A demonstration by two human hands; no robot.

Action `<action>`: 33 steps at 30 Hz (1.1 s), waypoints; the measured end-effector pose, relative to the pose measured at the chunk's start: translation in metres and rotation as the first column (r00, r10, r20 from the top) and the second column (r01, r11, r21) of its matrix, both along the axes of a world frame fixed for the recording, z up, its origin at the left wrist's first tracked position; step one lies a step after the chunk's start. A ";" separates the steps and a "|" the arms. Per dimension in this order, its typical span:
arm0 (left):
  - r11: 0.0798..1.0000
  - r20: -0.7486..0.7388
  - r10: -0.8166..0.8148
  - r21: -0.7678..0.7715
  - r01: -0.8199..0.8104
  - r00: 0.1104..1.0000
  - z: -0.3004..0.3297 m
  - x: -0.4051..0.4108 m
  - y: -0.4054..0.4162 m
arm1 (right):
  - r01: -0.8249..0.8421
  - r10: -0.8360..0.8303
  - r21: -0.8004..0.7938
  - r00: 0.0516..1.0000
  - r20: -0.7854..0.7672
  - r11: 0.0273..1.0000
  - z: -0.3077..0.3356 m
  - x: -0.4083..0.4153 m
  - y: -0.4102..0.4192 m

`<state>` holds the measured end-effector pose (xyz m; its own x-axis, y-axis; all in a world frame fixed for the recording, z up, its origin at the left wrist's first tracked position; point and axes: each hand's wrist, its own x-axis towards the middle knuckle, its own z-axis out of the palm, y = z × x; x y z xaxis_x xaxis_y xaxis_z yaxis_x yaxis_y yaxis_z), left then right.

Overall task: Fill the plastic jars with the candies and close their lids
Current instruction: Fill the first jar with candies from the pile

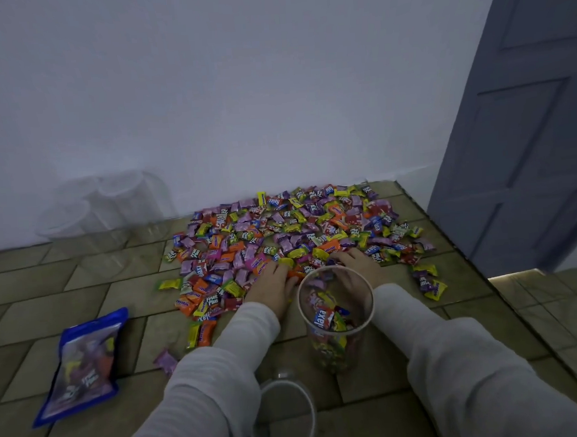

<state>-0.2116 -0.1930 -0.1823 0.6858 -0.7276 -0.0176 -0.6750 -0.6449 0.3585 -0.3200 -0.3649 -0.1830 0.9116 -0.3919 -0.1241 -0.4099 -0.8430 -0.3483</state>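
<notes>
We see both hands laid on the near edge of the wrapped candies (291, 228) spread on the tiled floor (48, 290). Left hand (271, 283) fingers curl over several candies; whether they grip any, we cannot tell. Right hand (354, 271) fingers are partly hidden behind the open plastic jar (335, 316), which stands partly filled just nearer than both sets of fingers.
</notes>
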 end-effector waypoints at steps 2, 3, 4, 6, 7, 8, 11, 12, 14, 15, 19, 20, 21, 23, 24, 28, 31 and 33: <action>0.995 -0.047 0.045 -0.088 -0.049 0.998 0.006 0.000 0.002 | 0.075 -0.086 0.134 0.993 0.081 0.988 0.007 -0.002 0.002; 0.989 -0.056 0.059 -0.135 -0.066 0.997 0.009 -0.001 0.004 | 0.108 -0.137 0.196 0.980 0.142 0.975 0.009 -0.003 0.003; 0.979 -0.066 0.073 -0.183 -0.084 0.995 0.011 -0.001 0.005 | 0.128 -0.179 0.247 0.963 0.199 0.961 0.011 -0.004 0.005; 0.959 -0.080 0.105 -0.257 -0.122 0.991 0.016 -0.003 0.008 | 0.130 -0.228 0.316 0.928 0.295 0.940 0.016 -0.008 0.010; 0.949 -0.086 0.118 -0.285 -0.138 0.989 0.018 -0.004 0.010 | 0.124 -0.240 0.334 0.913 0.331 0.934 0.018 -0.009 0.013; 0.939 -0.089 0.127 -0.311 -0.149 0.988 0.020 -0.005 0.011 | 0.125 -0.253 0.349 0.902 0.350 0.929 0.021 -0.011 0.015; 0.911 -0.078 0.135 -0.382 -0.155 0.988 0.027 -0.010 0.015 | 0.125 -0.285 0.382 0.874 0.395 0.916 0.032 -0.014 0.022; 0.902 -0.083 0.143 -0.400 -0.165 0.986 0.029 -0.011 0.016 | 0.119 -0.291 0.401 0.867 0.403 0.908 0.034 -0.015 0.024; 0.884 -0.097 0.167 -0.427 -0.192 0.981 0.032 -0.016 0.016 | 0.107 -0.309 0.448 0.860 0.406 0.887 0.039 -0.016 0.026; 0.877 -0.105 0.183 -0.432 -0.210 0.978 0.034 -0.018 0.016 | 0.110 -0.313 0.453 0.860 0.402 0.885 0.042 -0.017 0.026; 0.846 -0.122 0.241 -0.460 -0.271 0.963 0.044 -0.024 0.015 | 0.130 -0.326 0.442 0.856 0.402 0.887 0.057 -0.019 0.023; 0.832 -0.132 0.255 -0.475 -0.287 0.958 0.046 -0.026 0.015 | 0.131 -0.332 0.454 0.855 0.399 0.881 0.060 -0.019 0.023; 0.814 -0.150 0.268 -0.494 -0.306 0.952 0.049 -0.029 0.015 | 0.130 -0.340 0.467 0.851 0.399 0.875 0.064 -0.021 0.023; 0.770 -0.220 0.281 -0.530 -0.357 0.934 0.056 -0.034 0.016 | 0.123 -0.359 0.491 0.832 0.422 0.863 0.073 -0.023 0.023; 0.750 -0.243 0.285 -0.546 -0.373 0.927 0.061 -0.036 0.016 | 0.112 -0.366 0.503 0.820 0.440 0.857 0.077 -0.024 0.023; 0.650 -0.272 0.276 -0.654 -0.388 0.922 0.085 -0.048 0.015 | 0.050 -0.395 0.566 0.767 0.506 0.823 0.097 -0.029 0.026; 0.570 -0.267 0.283 -0.726 -0.386 0.921 0.101 -0.056 0.013 | -0.044 -0.444 0.631 0.673 0.592 0.774 0.110 -0.028 0.030; 0.495 -0.298 0.264 -0.775 -0.394 0.917 0.111 -0.061 0.010 | -0.117 -0.481 0.684 0.625 0.614 0.720 0.119 -0.027 0.034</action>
<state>-0.2723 -0.1827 -0.0712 0.9167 -0.1939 0.3493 -0.3855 -0.2001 0.9008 -0.3467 -0.3311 -0.0640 0.7118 -0.6590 0.2430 0.1113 -0.2359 -0.9654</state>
